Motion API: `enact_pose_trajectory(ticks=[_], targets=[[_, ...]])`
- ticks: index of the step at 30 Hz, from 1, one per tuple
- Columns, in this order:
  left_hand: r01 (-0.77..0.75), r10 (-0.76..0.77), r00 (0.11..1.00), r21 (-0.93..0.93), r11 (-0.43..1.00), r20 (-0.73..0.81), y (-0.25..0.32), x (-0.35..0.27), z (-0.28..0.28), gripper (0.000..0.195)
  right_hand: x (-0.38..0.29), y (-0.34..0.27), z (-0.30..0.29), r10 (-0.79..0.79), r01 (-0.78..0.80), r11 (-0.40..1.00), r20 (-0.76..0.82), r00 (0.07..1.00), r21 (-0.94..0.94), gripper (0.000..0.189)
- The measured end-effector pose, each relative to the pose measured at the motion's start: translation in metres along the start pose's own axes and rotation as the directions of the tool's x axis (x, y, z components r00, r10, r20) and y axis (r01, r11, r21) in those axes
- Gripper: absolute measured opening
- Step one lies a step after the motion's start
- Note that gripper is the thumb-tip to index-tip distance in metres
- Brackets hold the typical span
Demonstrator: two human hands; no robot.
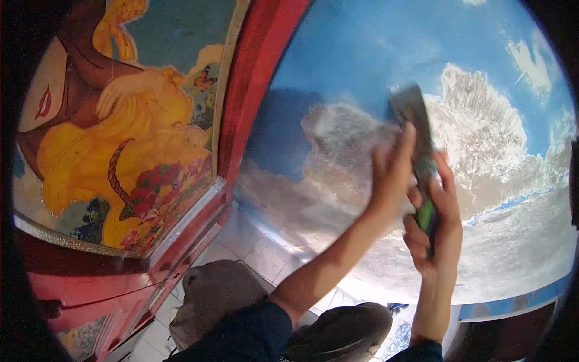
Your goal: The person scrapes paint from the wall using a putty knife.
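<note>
A scraper or putty knife with a wide metal blade and a green and dark handle is held up in front of a panel painted blue, which has large whitish, roughened patches. My right hand is closed around the handle, with its fingers wrapped over the green part. Beside the blade, my left hand is raised with its fingertips at or near the metal; motion blur hides whether they touch it. The blade's end lies over the boundary of blue paint and whitish patch.
Left of the blue panel stands a red frame around a painted picture of a figure in yellow with flowers. My knees in dark trousers are below, over white floor tiles. A blue-edged dark opening lies at the lower right.
</note>
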State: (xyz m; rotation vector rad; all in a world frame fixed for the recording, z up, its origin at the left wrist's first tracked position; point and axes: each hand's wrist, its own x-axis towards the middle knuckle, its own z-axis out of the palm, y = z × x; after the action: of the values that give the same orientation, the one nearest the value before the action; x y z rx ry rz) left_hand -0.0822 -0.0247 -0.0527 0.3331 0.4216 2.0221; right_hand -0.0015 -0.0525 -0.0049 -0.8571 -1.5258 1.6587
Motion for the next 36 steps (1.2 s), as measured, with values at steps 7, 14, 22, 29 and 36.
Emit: enact_pose_trajectory(ticks=[7, 14, 22, 29, 36], targets=[[-0.163, 0.178, 0.970, -0.099, 0.982, 0.168, -0.011, 0.008, 0.005, 0.032, -0.002, 0.001, -0.015, -0.037, 0.036, 0.997, 0.010, 0.999, 0.063, 0.037], [-0.173, 0.088, 0.922, 0.199, 0.965, 0.376, -0.029, 0.009, -0.005, 0.035, -0.023, 0.030, -0.025, -0.309, 0.266, 0.923, -0.124, 0.943, -0.278, 0.050], [0.113, -0.021, 0.812, -0.122, 0.986, 0.583, -0.026, 0.002, 0.011, 0.046, -0.027, 0.030, -0.021, -0.311, 0.329, 0.925, -0.117, 0.943, 0.189, 0.060], [0.031, 0.040, 0.866, -0.134, 0.991, 0.499, -0.023, 0.000, 0.032, 0.043, -0.021, 0.015, -0.023, -0.274, 0.310, 0.909, -0.162, 0.948, 0.279, 0.057], [-0.028, 0.103, 0.853, -0.152, 0.988, 0.511, -0.026, 0.003, 0.040, 0.040, -0.022, 0.005, -0.013, -0.266, 0.319, 0.922, -0.240, 0.934, 0.219, 0.056]])
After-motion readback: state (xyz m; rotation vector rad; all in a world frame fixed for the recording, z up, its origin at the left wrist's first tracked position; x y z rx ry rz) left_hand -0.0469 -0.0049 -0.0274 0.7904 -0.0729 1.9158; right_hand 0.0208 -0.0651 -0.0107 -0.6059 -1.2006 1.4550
